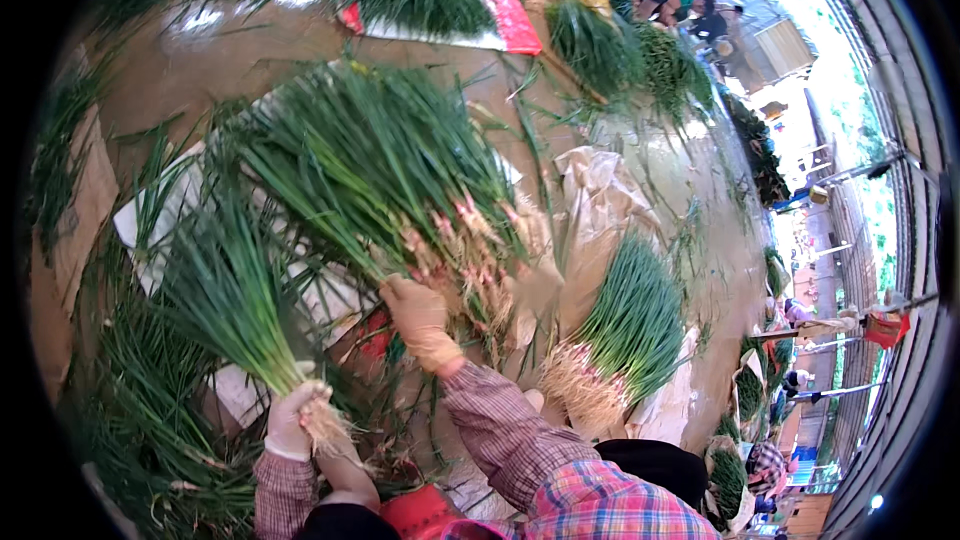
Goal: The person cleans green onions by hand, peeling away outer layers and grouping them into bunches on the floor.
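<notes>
Green, long-leaved onions are filling the space before the person, and one bunch [230, 285] is slanting up and leftward from the left hand [292, 422]. That hand, in a pale glove, is gripping the stalks just above their roots [328, 430], fingers pressed together around them, while the stringy ends are hanging out below. The right hand [415, 320], in a tan glove, is resting at the near edge of the big pile [370, 160], its fingers bent beside the stem bases; whether they are pinching a stalk I cannot tell. The pile is lying over a pale sheet [145, 205], roots toward the person, and another bundle [640, 310] is lying apart to the right.

The held bunch is probably weighing little. Its leaves are looking soft and bendy toward the tips, so a hard squeeze there is likely creasing or snapping them; the pale lower stems are seemingly offering something firmer and rounder. The floor [540, 85] is shining as if wet, so damp stalks may be slipping past one another in a loose pinch. The surest hold is likely lying low on the stems, above the roots, with the whole hand wrapping the bunch
</notes>
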### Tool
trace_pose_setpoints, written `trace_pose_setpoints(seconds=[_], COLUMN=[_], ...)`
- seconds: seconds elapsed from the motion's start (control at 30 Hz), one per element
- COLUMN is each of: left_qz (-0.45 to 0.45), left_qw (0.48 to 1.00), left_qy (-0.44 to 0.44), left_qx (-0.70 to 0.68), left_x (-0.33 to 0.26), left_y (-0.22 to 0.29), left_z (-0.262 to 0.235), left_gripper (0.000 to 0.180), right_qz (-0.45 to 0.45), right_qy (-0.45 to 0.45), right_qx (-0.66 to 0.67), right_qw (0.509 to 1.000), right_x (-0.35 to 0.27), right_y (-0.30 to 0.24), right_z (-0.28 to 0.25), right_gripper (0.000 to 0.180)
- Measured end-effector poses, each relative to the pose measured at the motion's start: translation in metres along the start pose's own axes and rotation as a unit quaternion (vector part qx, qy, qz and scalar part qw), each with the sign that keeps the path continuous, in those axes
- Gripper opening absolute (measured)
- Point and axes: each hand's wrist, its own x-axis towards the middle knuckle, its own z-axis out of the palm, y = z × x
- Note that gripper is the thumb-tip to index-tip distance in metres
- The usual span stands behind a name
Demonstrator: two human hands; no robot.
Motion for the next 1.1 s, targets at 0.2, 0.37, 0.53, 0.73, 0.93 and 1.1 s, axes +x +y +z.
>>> trace_pose_setpoints(seconds=[0.2,0.37,0.53,0.73,0.93,1.1], left_qz=[-0.070,-0.077,-0.093,-0.109,-0.049,-0.082], left_qw=[0.994,0.993,0.989,0.972,0.950,0.969], left_qy=[-0.061,-0.060,-0.050,-0.122,-0.192,-0.156], left_qx=[0.053,-0.070,-0.106,-0.168,-0.240,-0.174], left_x=[0.012,0.002,0.001,-0.006,-0.004,0.020], left_y=[-0.037,-0.031,-0.034,-0.018,-0.021,-0.032], left_z=[0.022,0.005,0.000,0.003,0.001,0.011], left_gripper=[0.019,0.025,0.031,0.043,0.048,0.032], right_qz=[0.201,0.255,0.232,0.203,-0.120,-0.012], right_qy=[-0.352,-0.326,-0.231,-0.410,-0.073,-0.095], right_qx=[0.482,0.627,0.528,0.501,0.044,-0.083], right_qw=[0.777,0.660,0.784,0.734,0.989,0.992], right_x=[-0.063,-0.054,-0.060,-0.061,-0.066,0.016], right_y=[-0.037,-0.059,-0.060,-0.034,0.008,0.034], right_z=[0.001,0.021,0.026,0.001,0.009,0.006], right_gripper=[0.015,0.016,0.024,0.037,0.026,0.021])
